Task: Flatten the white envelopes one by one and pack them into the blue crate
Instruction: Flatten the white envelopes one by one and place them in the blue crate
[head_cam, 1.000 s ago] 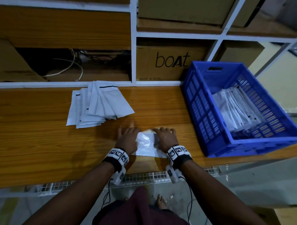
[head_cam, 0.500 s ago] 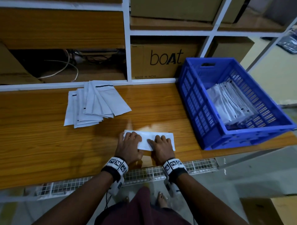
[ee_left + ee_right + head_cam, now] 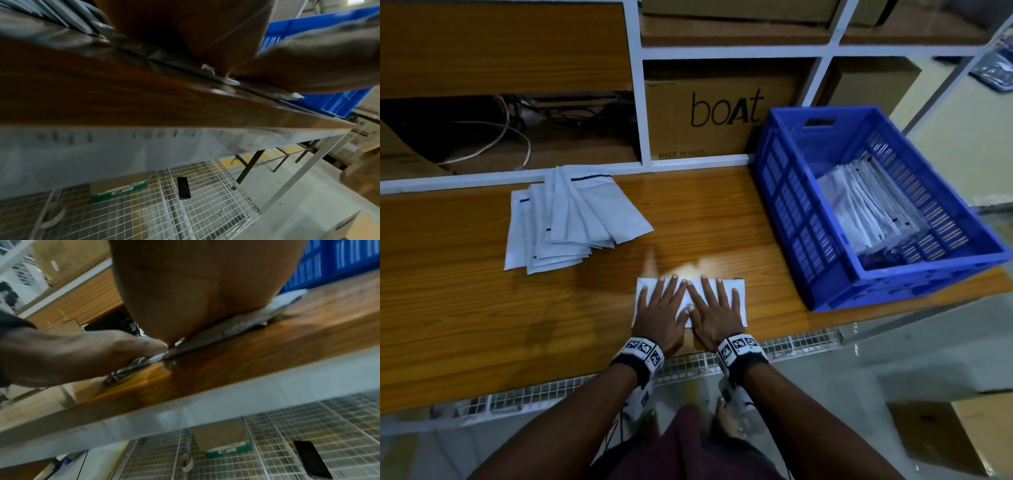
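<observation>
Envelope [image 3: 738, 291]: centre hidden under both flat hands. Blue crate [image 3: 784, 192]: lower layer under the packed envelopes [image 3: 859, 209] too dark to identify. Right wrist view: right hand [image 3: 195, 288] cut off at top edge; fingers unseen. Left wrist view: blurred.

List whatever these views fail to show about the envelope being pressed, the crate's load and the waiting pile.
- Envelope, head view: its middle is hidden under the left hand and right hand; both wrist views blur it.
- Blue crate, head view: the envelopes in the crate overlap, so no count; the near wall hides the floor.
- Loose pile, head view: fanned and overlapping, lower sheets covered.
</observation>
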`<move>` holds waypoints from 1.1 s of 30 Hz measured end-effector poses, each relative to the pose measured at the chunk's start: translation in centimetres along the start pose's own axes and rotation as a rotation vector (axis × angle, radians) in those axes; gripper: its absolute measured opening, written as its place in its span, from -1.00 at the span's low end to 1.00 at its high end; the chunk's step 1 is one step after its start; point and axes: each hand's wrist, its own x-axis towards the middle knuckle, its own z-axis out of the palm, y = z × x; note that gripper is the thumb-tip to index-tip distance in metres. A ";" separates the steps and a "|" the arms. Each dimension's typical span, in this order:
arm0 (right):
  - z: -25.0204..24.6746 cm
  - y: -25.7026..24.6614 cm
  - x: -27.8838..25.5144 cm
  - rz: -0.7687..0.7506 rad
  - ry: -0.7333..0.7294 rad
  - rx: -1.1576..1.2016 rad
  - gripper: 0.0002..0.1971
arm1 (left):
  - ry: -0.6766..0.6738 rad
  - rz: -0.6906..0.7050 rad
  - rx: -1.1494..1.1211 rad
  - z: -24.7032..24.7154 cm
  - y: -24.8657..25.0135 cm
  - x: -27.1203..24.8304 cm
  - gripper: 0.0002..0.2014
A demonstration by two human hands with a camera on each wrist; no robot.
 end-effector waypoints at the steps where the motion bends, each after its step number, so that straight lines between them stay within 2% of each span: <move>1: 0.2 0.0 0.1 0.005 0.012 -0.001 -0.43 | 0.002 0.006 -0.004 -0.1 0.0 0.2 -0.28; 6: 0.7 0.3 0.3 -0.008 -0.011 -0.029 -0.42 | -0.086 0.020 -0.039 -0.8 -0.6 0.6 -0.37; 10: 0.6 0.4 0.5 0.004 -0.020 -0.026 -0.41 | 0.038 0.061 0.038 -1.0 -1.4 -0.1 -0.34; 13: 0.6 0.3 0.6 0.005 -0.045 -0.013 -0.41 | 0.001 0.021 -0.038 0.3 -1.8 -0.7 -0.33; 18: -0.3 0.4 0.5 0.000 -0.079 0.038 -0.42 | 0.026 0.000 -0.090 0.8 -1.5 -0.8 -0.36; 23: -1.0 0.8 0.1 0.033 0.052 0.032 -0.41 | 0.029 -0.006 -0.102 0.8 -1.5 -0.8 -0.34; 27: 0.0 1.7 0.0 0.095 -0.006 0.050 -0.40 | 0.026 -0.011 -0.098 0.8 -1.5 -0.8 -0.34; 33: 1.0 1.7 0.3 0.122 -0.003 0.024 -0.39 | 0.001 0.000 -0.068 0.6 -1.7 -0.6 -0.32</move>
